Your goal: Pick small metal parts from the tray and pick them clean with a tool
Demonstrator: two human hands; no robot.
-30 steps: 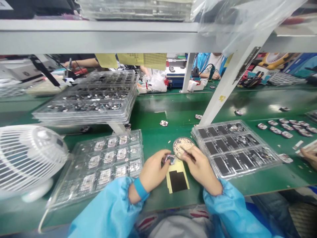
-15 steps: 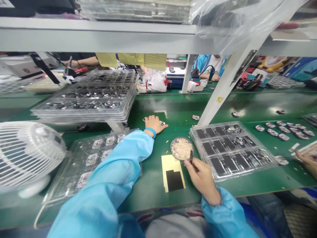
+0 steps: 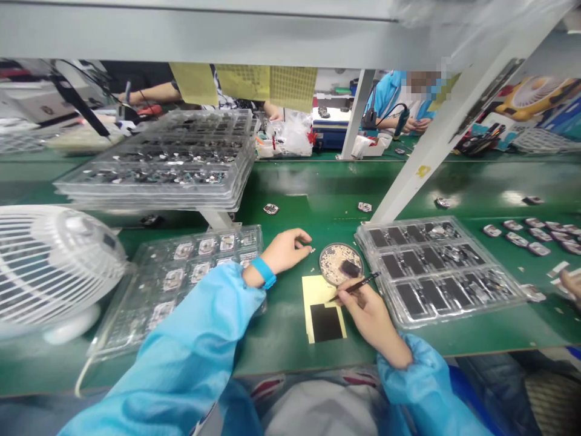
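Observation:
My right hand [image 3: 367, 309] grips a slim black pair of tweezers [image 3: 363, 282], its tip pointing left over the yellow paper [image 3: 313, 289]. A black rectangular sheet [image 3: 327, 323] lies on that paper. Just behind, a round dish [image 3: 323, 274] holds many tiny beige pieces, with a dark piece [image 3: 350, 268] at its right. My left hand [image 3: 285, 249] hovers or rests left of the dish, fingers curled inward; whatever they hold is hidden. One small white-and-dark device [image 3: 271, 209] lies behind it, another [image 3: 364, 207] farther right.
Clear trays of parts stand at left [image 3: 149, 260] and right [image 3: 436, 272], with a stacked pile [image 3: 158, 163] behind. A white fan [image 3: 59, 266] is far left. A slanted post [image 3: 422, 163] rises at right. Several devices [image 3: 538, 248] and another person's hand [image 3: 571, 283] are far right.
My left hand has drawn back from the devices at the rear toward the dish; one device beside it no longer shows. The tweezers have swung from upright over the dish to pointing at the yellow paper.

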